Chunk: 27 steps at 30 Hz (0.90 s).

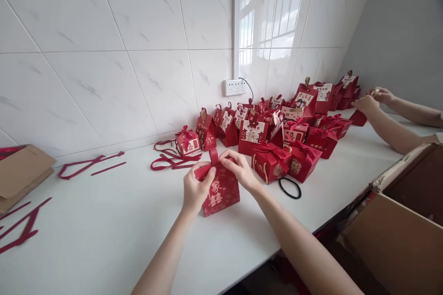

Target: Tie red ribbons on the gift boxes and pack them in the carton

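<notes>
A red paper gift box (224,193) with pale printed characters stands on the white table in front of me. At its upper left, my left hand (199,184) pinches the top edge, thumb on the near face. My right hand (239,167) has its fingertips closed at the upper right of the same box. Between the two hands a loop of red ribbon (214,156) rises from the top. The fingers partly cover the top of the box, so how the ribbon is fastened there is hidden.
Finished-looking red gift boxes (254,136) crowd along the wall. Loose ribbons (173,162) lie at left. A black ring (290,188) is right of my hands. A cardboard box (398,235) borders the table at right. Another person's hands (370,101) hold a red box.
</notes>
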Available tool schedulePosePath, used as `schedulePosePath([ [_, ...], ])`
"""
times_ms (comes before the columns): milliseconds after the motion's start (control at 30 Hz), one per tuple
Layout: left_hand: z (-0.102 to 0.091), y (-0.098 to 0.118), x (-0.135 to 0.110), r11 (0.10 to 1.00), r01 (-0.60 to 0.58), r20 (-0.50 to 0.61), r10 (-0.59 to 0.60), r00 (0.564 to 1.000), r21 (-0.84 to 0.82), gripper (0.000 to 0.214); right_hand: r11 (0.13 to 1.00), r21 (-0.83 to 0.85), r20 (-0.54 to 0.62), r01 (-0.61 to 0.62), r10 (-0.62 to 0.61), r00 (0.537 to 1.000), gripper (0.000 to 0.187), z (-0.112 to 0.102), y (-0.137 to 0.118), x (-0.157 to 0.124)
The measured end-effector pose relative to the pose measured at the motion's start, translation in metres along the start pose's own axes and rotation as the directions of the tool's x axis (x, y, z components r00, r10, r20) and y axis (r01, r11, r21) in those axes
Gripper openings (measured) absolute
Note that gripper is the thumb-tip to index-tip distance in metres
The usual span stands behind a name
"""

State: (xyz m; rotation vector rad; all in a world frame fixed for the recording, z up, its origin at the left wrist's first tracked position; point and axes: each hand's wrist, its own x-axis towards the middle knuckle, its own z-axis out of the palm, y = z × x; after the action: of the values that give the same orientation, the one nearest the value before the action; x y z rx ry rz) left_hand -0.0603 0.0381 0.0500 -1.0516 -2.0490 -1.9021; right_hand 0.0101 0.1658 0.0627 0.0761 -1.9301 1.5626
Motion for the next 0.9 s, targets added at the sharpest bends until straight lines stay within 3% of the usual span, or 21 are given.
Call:
schedulePosePath([
  [533, -0.003, 0.006, -0.001, 1.0, 0.011, 0.082, -0.012, 0.997, 0.008, 0.018, 0.999, -0.043, 0.009, -0.026, 0.027, 1.0, 0.012, -0.001, 0.001, 0.0],
  [900, -0.004, 0.011, -0.002, 0.999, 0.005, 0.071, -0.008, 0.997, 0.047, 0.016, 0.999, 0.001, 0.036, -0.053, 0.053, 0.998, 0.012, -0.001, 0.004, 0.002],
])
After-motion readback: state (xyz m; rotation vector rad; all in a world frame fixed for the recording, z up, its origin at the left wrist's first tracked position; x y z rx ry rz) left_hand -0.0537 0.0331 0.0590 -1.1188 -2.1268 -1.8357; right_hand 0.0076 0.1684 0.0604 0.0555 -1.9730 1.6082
